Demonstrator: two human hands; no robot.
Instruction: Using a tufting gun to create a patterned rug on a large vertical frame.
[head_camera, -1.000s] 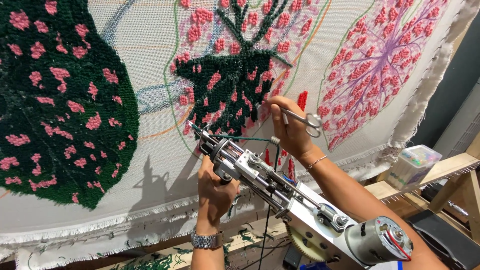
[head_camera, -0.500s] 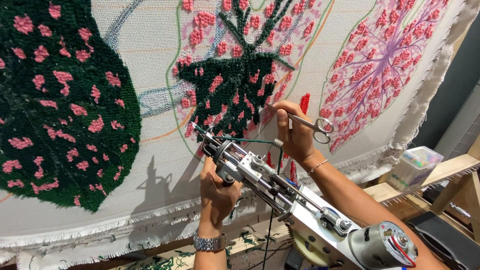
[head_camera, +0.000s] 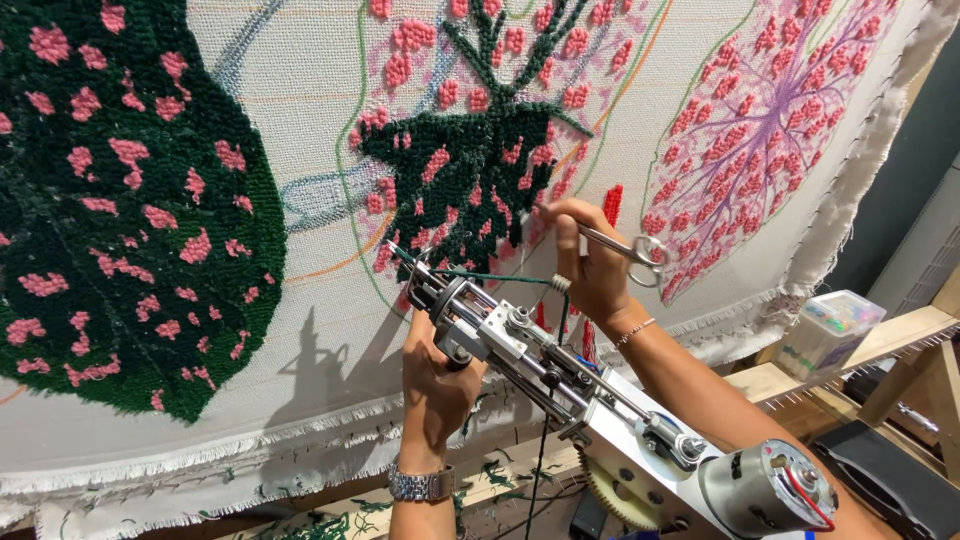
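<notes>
On the stretched tufting cloth (head_camera: 300, 130), beside the dark green leaf (head_camera: 480, 190), the tufting gun (head_camera: 560, 380) sits in the left hand (head_camera: 435, 385), its grip closed on the handle, while the right hand (head_camera: 590, 265), closed on the scissors (head_camera: 625, 245), may snip good pile or catch the green yarn (head_camera: 500, 277).

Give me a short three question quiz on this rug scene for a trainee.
1. True or false: the left hand grips the tufting gun from below.
2. What does the right hand hold? A scissors, B brush, C marker.
3. What colour are the spots on the big dark green leaf?

Key: 1 true. 2 A, scissors. 3 pink.
</notes>
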